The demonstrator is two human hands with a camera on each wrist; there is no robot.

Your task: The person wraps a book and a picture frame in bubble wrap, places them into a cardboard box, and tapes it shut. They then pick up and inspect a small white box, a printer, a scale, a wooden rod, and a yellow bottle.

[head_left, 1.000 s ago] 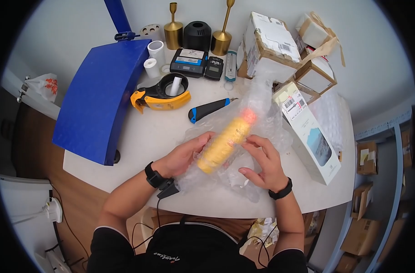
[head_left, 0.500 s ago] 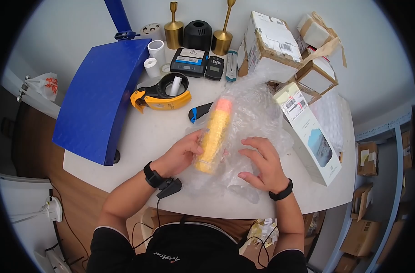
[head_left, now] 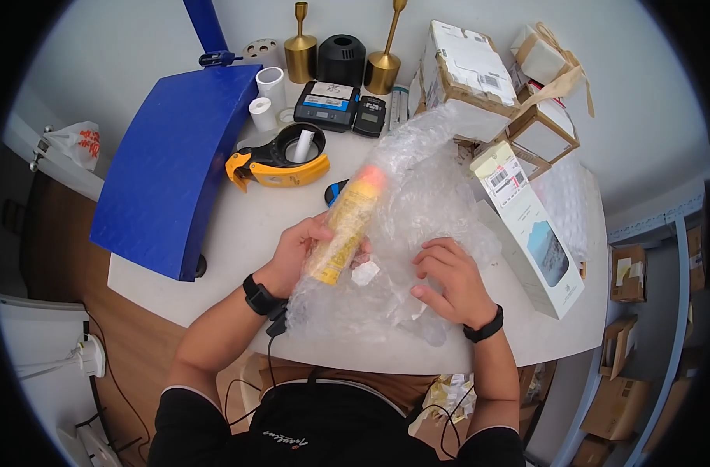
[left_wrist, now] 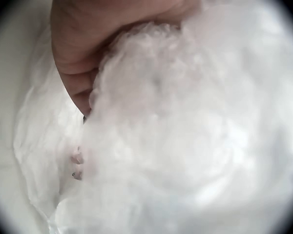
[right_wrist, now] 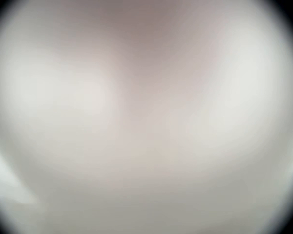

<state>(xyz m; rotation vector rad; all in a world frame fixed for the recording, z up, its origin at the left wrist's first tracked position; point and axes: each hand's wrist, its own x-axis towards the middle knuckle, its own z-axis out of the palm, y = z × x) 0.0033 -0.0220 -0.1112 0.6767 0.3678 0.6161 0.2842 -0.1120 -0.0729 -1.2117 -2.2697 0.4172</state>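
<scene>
Our left hand [head_left: 292,251] grips the yellow cylinder [head_left: 345,226] over the tabletop [head_left: 246,233], our right hand [head_left: 454,286] relaxed nearby, and we judge it stiff inside soft, slippery wrap [head_left: 425,175], best held round its middle.

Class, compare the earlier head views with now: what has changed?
The yellow item, held by the left hand, has shifted left with its bubble wrap, hiding more of the black-blue tool. The right hand, tape dispenser and slim white box stayed roughly in place.
</scene>
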